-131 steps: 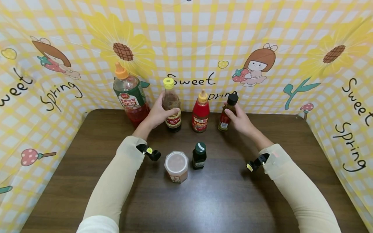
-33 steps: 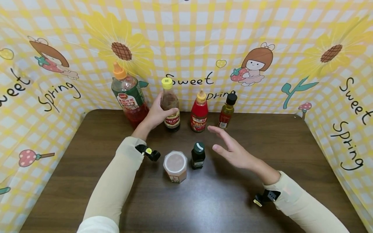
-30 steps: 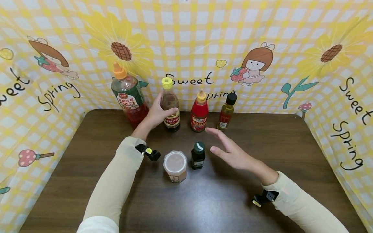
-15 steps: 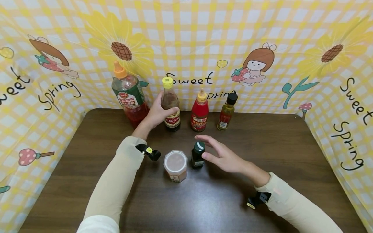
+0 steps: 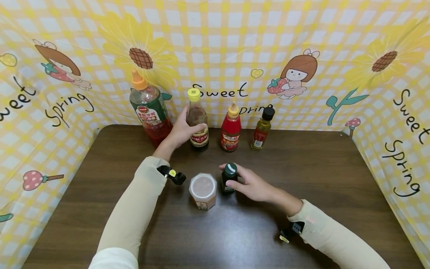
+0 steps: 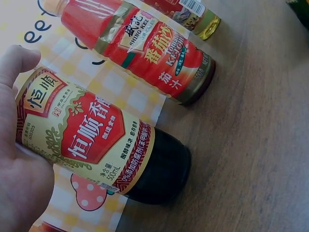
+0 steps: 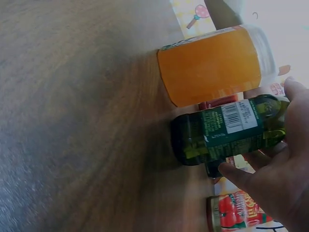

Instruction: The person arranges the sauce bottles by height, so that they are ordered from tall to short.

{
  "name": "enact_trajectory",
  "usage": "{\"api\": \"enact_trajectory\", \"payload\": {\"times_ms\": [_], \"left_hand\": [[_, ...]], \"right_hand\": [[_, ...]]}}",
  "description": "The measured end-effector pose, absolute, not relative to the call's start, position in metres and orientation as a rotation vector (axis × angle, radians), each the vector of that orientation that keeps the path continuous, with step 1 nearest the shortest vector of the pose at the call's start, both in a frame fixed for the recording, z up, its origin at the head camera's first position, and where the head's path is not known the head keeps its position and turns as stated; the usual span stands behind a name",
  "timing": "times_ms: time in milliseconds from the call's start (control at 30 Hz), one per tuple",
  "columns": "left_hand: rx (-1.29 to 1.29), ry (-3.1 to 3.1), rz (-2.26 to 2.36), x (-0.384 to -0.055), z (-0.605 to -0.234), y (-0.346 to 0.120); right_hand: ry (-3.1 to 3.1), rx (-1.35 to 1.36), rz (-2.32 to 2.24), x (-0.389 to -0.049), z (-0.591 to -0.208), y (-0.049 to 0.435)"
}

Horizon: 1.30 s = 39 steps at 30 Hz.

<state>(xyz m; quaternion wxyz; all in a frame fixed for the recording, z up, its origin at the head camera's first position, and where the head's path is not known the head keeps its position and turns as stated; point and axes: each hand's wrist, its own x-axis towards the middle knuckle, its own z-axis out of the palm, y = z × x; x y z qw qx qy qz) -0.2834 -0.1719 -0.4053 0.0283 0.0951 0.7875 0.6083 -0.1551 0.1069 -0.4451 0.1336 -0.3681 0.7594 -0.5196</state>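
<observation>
Vinegar (image 5: 199, 139) stands upright at the back of the table (image 5: 84, 186), yellow cap uppermost. Left hand (image 5: 181, 129) is clamped on the vinegar, with the thumb across its front and the palm at its left side. Green bottle (image 7: 231, 126) stands upright near the middle of the table, closer to the person than the back row. Right hand (image 5: 252, 184) is set about the green bottle from the right: thumb at the near side, fingers at the far side. Whether this grip is tight cannot be told from either view.

Jar (image 5: 203, 190), lidded and faceted, stands just left of the green bottle, with a narrow gap between them. Back row, left to right: large bottle (image 5: 149, 108) with orange cap, partly masked by the left hand; vinegar; ketchup (image 5: 230, 130); black-capped bottle (image 5: 260, 132). Ketchup stands apart from both neighbours. Checked cloth (image 5: 215, 37), yellow and white, rises behind the table. Each pale sleeve (image 5: 134, 209) carries a black camera (image 5: 171, 174) at the wrist.
</observation>
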Motion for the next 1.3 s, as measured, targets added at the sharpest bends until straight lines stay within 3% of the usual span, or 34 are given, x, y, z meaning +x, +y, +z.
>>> {"api": "enact_trajectory", "payload": {"times_ms": [1300], "left_hand": [[0.278,2.461,1.865,-0.285,-0.408,-0.171]], "right_hand": [[2.174,-1.057,-1.579,-0.154,-0.443,0.118]]}}
